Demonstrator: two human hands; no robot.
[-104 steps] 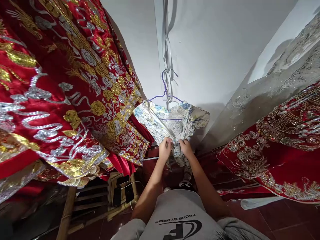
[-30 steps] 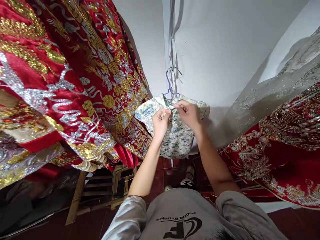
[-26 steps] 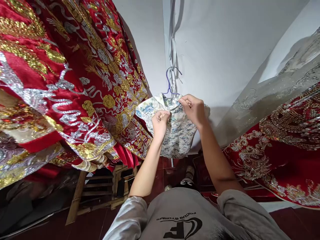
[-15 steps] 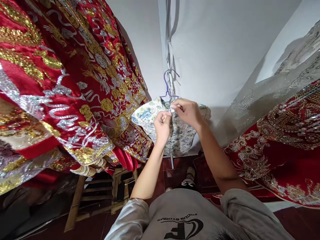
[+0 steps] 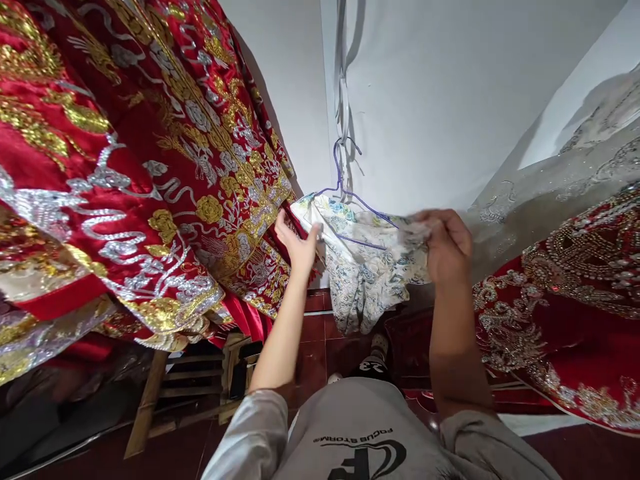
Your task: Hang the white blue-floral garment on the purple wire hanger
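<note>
A white floral-print shirt [image 5: 367, 280] hangs by one side from a thin purple hanger [image 5: 364, 202], its front spread apart and its cloth bunched. Part of the hanger's lower bar shows across the fabric. At the shirt's left shoulder is my left hand [image 5: 299, 247], thumb and fingers apart; the thumb lies against the cloth without a visible grip. My right hand [image 5: 445, 248] is closed around the shirt's right shoulder and holds it out to the side. Motion blurs those fingertips and the cloth at them.
The hanger hooks into a white strap chain [image 5: 343, 107] along the wall. Red gowns with gold and silver embroidery [image 5: 200, 167] hang close on the left. A beaded red gown [image 5: 575, 320] and sheer fabric stand on the right. A bamboo chair [image 5: 187, 387] is below left.
My hands have moved from the collar out to opposite shoulders. The shirt's front has come apart, baring more of the hanger, and its right side is pulled outward.
</note>
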